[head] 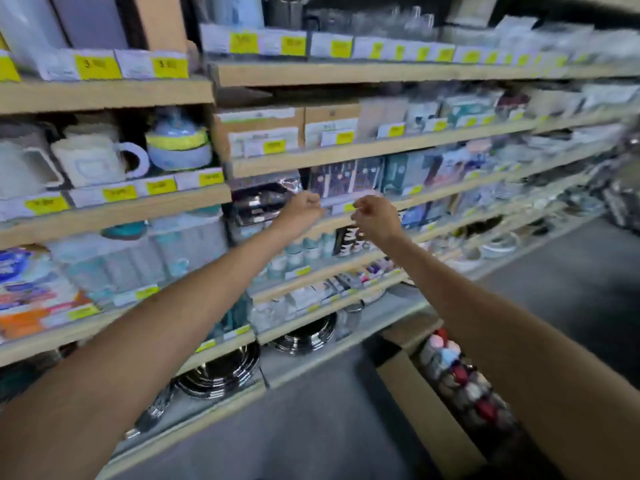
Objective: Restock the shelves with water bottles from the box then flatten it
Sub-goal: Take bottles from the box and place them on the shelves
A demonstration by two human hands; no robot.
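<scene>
Reaching at the front edge of a middle shelf [436,199], left hand [304,209] and right hand [375,218] hover close together, fingers curled tight, nothing visible inside; the open box [426,410] of water bottles [460,375] stands below on the floor [311,427].

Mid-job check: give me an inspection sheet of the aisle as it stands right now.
Surface: wooden shelves, stocked, with yellow price tags.
Job's things: open cardboard box low at right, bottles with coloured caps inside.
Clutter: mugs and shiny pans on nearby shelves.
Grippers: left hand and right hand at a shelf edge, fingers curled; blur hides any hold.
Cables: nothing seen.
Surroundings: grey floor, dim aisle.
</scene>
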